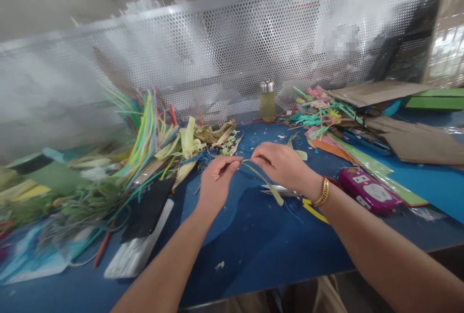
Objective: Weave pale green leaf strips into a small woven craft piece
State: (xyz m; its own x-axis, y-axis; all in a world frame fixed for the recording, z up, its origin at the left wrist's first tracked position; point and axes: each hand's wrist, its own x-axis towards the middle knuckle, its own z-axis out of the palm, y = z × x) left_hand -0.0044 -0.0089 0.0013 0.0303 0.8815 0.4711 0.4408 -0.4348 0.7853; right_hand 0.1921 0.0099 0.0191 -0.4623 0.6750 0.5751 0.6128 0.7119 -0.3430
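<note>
My left hand [217,177] and my right hand [281,163] meet just above the blue tabletop. Both pinch a thin, pale green strip of corn husk [267,185], stretched between their fingertips. Its wider loose end hangs down towards the right. Under my right hand lie metal scissors [275,191], partly hidden by the wrist. Their yellow handle [314,211] sticks out below the bracelet. Pale corn husks [190,141] are heaped beyond my left hand.
Bundled coloured stems [147,129] and tangled green fibres [83,206] crowd the left. A black phone-like slab [148,211] rests there. At the back stands a glass bottle [267,103] before a perforated metal screen [242,42]. A purple box [369,190] and brown cardboard [424,139] lie right.
</note>
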